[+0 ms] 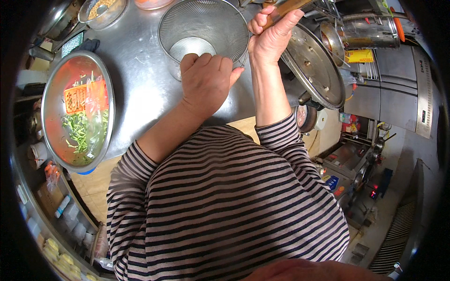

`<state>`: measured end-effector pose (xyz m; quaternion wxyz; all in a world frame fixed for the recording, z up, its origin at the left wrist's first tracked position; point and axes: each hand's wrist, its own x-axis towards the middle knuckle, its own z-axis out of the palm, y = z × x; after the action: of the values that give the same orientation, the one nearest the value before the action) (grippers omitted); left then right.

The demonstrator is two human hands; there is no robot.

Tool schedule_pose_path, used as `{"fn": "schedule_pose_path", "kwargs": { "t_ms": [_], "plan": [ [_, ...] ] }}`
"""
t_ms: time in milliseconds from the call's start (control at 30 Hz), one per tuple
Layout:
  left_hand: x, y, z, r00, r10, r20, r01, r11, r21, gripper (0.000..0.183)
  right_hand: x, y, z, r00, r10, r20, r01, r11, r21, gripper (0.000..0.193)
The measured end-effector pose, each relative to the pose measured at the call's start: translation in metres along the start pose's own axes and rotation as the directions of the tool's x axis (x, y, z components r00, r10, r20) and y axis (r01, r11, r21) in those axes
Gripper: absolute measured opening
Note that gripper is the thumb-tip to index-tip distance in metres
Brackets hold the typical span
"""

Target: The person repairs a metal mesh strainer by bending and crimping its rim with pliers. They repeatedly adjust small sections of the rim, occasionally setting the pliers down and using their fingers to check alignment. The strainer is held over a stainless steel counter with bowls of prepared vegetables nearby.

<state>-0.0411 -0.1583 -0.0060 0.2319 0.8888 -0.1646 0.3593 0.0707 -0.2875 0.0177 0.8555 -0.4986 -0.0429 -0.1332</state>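
A deep round metal mesh strainer [206, 21] sits at the front of the steel worktop, its perforated bottom visible inside. My left hand [206, 82] is closed over its near rim, knuckles up and thumb pointing right. Just to the right, my right hand [272, 40] is wrapped around a brown wooden handle [293, 10] that slants up and right. My palm hides where this handle leads, so I cannot tell whether it joins the strainer. A large round metal lid [316, 68] with raised studs leans beside my right wrist.
On the left, a big steel bowl [54, 112] holds green shreds, an orange basket and a plastic bag. A bowl of brown crumbs [105, 11] stands at the worktop's [140, 70] back left. Metal jars [370, 33] stand at the right, with cooking equipment [349, 152] lower down.
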Motion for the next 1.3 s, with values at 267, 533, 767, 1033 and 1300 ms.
{"fn": "schedule_pose_path", "kwargs": {
  "t_ms": [267, 533, 767, 1033, 1300],
  "plan": [
    [-0.003, -0.001, 0.004, 0.998, 0.033, -0.048, -0.031, 0.999, 0.042, 0.031, -0.004, -0.004, 0.008, 0.999, -0.015, -0.052, 0.013, 0.999, -0.041, 0.075],
    [-0.002, -0.004, 0.011, 0.994, 0.079, -0.073, -0.074, 0.995, 0.069, 0.031, -0.006, -0.003, 0.016, 0.988, -0.068, -0.141, 0.053, 0.993, -0.109, 0.075],
    [-0.001, -0.007, 0.01, 0.99, 0.127, -0.06, -0.122, 0.99, 0.071, 0.03, -0.009, -0.005, 0.021, 0.974, -0.099, -0.203, 0.071, 0.988, -0.14, 0.075],
    [0.001, -0.012, 0.006, 0.984, 0.178, -0.003, -0.178, 0.984, 0.022, 0.028, -0.01, -0.002, 0.018, 0.97, -0.078, -0.23, 0.068, 0.996, -0.05, 0.073],
    [0.005, -0.018, 0.003, 0.955, 0.285, 0.081, -0.29, 0.956, 0.052, 0.026, -0.012, -0.003, 0.011, 0.974, -0.022, -0.227, 0.051, 0.991, 0.126, 0.071]
  ]
}}
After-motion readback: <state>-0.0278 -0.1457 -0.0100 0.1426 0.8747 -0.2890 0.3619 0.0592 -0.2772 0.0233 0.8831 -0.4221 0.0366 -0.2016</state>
